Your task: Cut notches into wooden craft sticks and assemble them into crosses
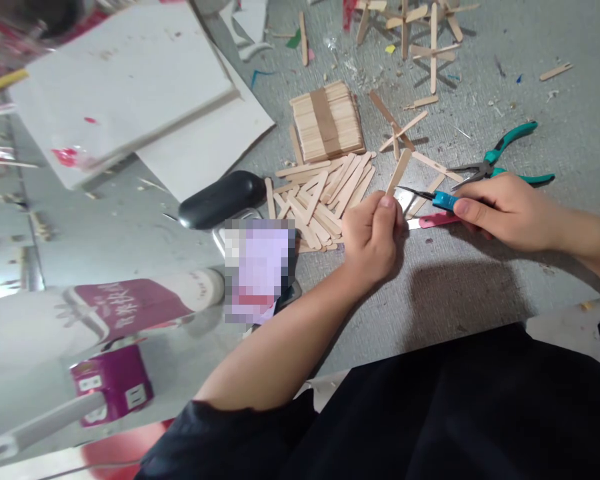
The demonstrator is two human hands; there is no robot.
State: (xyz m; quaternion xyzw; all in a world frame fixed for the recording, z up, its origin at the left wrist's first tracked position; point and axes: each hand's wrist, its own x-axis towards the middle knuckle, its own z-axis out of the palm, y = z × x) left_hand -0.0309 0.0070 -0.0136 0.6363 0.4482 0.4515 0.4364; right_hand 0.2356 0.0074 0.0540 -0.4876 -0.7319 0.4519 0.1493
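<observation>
1 wooden stick (399,172) projects above the left hand (373,233), whose fingers are closed around its lower part. The right hand (505,210) grips a blue-handled tool (445,201) between thumb and forefinger; its dark pointed end is just beside the stick's edge, though contact cannot be confirmed from this view. Below runs a pink-handled blade (437,219), partly under the right hand. Green-handled pliers (491,158) lie immediately beyond that hand, limiting room on the far side. Leftward room is tight: a loose stick pile (325,193) borders the left hand, with 1 banded bundle (327,120) behind. Wider room extends rightward past the pliers along the counter (570,280). Crossed-stick assemblies (434,50) stand near the far edge of view.
</observation>
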